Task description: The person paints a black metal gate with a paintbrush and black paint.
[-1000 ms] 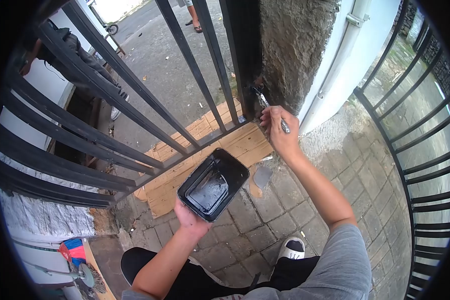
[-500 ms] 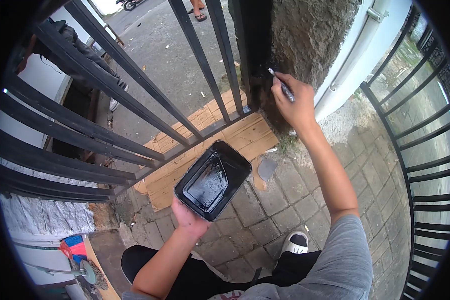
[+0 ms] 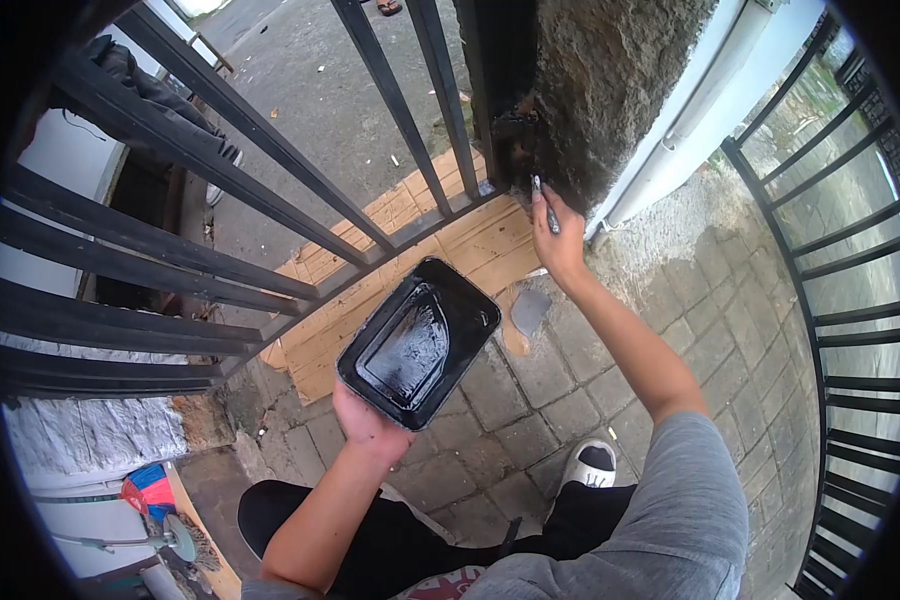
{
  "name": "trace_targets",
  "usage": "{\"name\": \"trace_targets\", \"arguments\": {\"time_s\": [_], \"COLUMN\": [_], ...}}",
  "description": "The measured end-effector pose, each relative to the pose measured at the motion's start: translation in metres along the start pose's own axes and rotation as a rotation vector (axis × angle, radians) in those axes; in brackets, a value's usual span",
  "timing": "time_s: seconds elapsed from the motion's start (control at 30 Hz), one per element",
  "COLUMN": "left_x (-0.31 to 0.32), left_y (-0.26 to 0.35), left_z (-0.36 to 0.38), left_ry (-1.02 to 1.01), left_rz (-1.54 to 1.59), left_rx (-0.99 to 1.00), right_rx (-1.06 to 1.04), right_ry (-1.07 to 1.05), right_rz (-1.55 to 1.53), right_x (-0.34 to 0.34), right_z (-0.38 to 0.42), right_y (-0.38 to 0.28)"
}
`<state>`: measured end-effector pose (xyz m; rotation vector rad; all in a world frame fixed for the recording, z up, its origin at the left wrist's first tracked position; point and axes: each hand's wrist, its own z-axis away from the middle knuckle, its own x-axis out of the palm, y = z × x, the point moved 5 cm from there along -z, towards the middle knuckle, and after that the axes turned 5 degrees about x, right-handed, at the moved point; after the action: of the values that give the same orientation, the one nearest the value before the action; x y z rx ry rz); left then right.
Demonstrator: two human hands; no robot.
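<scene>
My left hand [image 3: 372,418] holds a black rectangular tray [image 3: 420,343] from below, its inside coated with wet, shiny black paint. Between the fingers of my right hand [image 3: 560,236] is a thin brush [image 3: 547,208] with a stained handle. Its tip points up at the base of the dark post [image 3: 510,130], beside the rough stone pillar [image 3: 605,90]. The bristles are too small to make out clearly. Flattened cardboard [image 3: 480,245] lies beneath the black gate bars [image 3: 315,185].
A person's legs [image 3: 160,95] show behind the bars at the upper left. White pipe [image 3: 705,85] runs down the wall. Another black fence [image 3: 865,320] curves along the right. A grey flat piece [image 3: 531,310] lies on the paving [image 3: 610,390].
My right hand has moved down with the brush, from higher on the post towards its base. The view has shifted slightly, and the tray sits a little higher and further left.
</scene>
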<state>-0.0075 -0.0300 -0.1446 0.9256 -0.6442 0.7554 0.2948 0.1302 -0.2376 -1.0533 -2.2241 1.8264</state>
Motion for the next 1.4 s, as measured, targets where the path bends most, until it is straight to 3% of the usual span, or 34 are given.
{"name": "trace_targets", "arguments": {"time_s": [0.17,0.2,0.37,0.53,0.63,0.73,0.83,0.93,1.03,1.07,1.17,1.3,1.4], "left_x": [-0.004,-0.006,-0.002,-0.011,-0.009,-0.006,-0.002,-0.013,-0.012,-0.01,-0.007,-0.014,-0.031], "left_y": [0.0,0.0,-0.002,0.0,0.0,0.001,0.004,0.011,0.015,0.018,0.021,0.025,0.033], "left_z": [-0.004,-0.006,-0.008,-0.01,-0.01,-0.007,-0.005,-0.007,-0.01,-0.01,-0.011,-0.017,-0.013], "left_ry": [0.002,0.008,0.08,0.061,0.075,0.051,0.024,0.054,0.045,0.03,0.006,0.057,0.069], "left_rz": [-0.014,-0.026,-0.002,-0.045,-0.017,-0.027,-0.023,0.027,0.094,0.109,0.162,0.104,0.016], "left_rx": [-0.006,0.0,-0.001,0.022,0.004,0.023,0.031,0.028,0.048,0.042,0.024,0.072,0.092], "right_rx": [-0.124,-0.261,-0.313,-0.237,-0.327,-0.04,-0.145,-0.236,0.26,0.195,0.372,0.214,0.214], "right_ry": [0.079,0.086,0.075,0.142,0.185,0.137,0.172,0.246,0.138,0.2,0.371,0.437,0.368], "right_rz": [-0.107,-0.071,0.053,-0.073,0.014,0.004,-0.064,-0.028,-0.181,-0.17,-0.536,-0.787,-0.743], "right_x": [0.018,0.027,0.054,0.048,0.064,0.069,0.054,0.071,0.084,0.087,0.079,0.077,0.082], "right_z": [0.0,0.007,0.013,0.011,0.02,0.023,0.021,0.02,0.025,0.022,0.011,0.008,0.023], "right_y": [0.001,0.005,0.041,-0.001,0.026,0.046,0.008,0.022,0.049,0.052,0.014,0.007,0.027]}}
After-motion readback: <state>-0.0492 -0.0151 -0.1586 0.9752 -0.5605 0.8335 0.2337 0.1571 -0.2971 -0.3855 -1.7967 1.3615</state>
